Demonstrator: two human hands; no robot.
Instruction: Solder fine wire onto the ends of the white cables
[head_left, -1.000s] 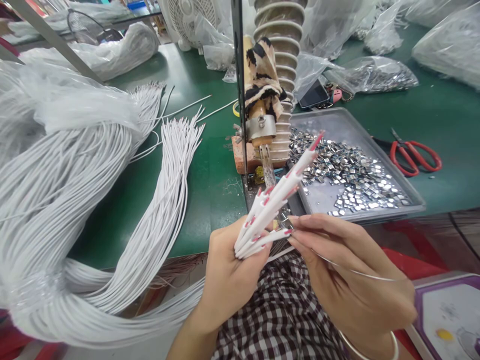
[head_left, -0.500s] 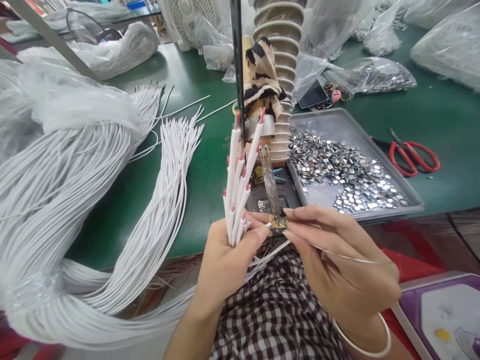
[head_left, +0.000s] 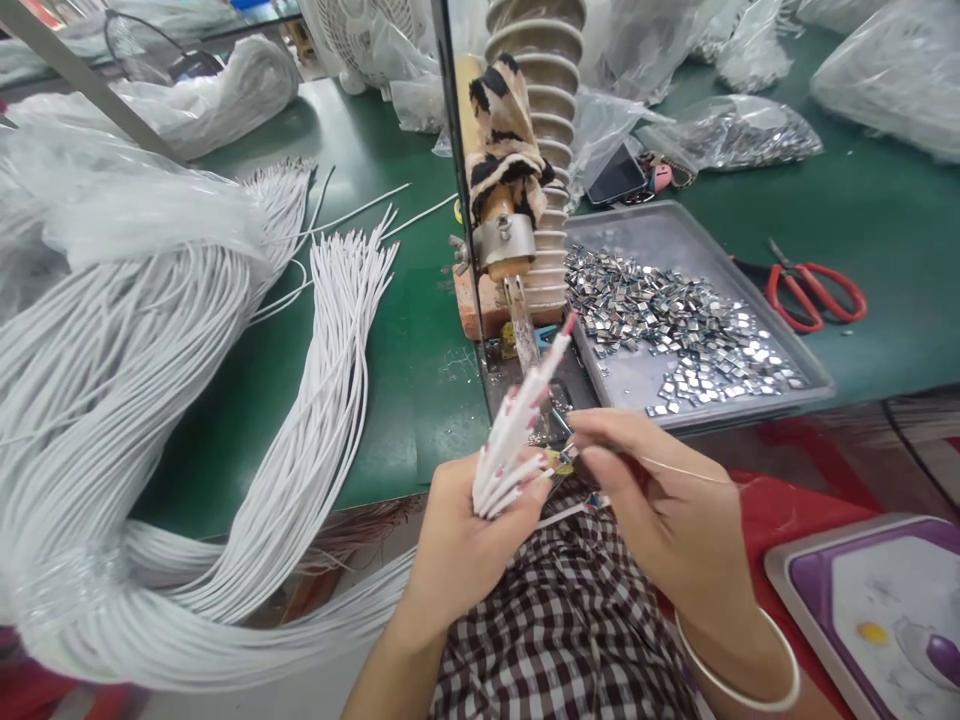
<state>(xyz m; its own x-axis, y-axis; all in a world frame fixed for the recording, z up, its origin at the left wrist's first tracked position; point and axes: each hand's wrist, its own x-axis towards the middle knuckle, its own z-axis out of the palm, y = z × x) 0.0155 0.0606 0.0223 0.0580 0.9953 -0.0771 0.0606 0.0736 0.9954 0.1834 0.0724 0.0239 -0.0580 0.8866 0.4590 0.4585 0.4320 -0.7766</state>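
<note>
My left hand [head_left: 469, 540] is closed round a bunch of white cables with red tips [head_left: 517, 430], which fan up and to the right in front of me. My right hand [head_left: 660, 500] pinches a thin wire [head_left: 675, 465] with thumb and forefinger, right beside the lowest cable ends and a small yellow part [head_left: 559, 462]. Both hands are over my checked lap, just below the small press tool [head_left: 510, 260] at the green table's front edge.
A metal tray [head_left: 814, 385] holds several small shiny metal clips. Red scissors [head_left: 814, 290] lie to its right. Big bundles of white cable [head_left: 187, 400] cover the table's left side. Plastic bags, a phone and a fan stand at the back. A purple tray [head_left: 817, 590] sits at lower right.
The cable bunch in my left hand has tilted from upright back toward the right. My right hand stays pinched at the cable ends. The view has shifted slightly.
</note>
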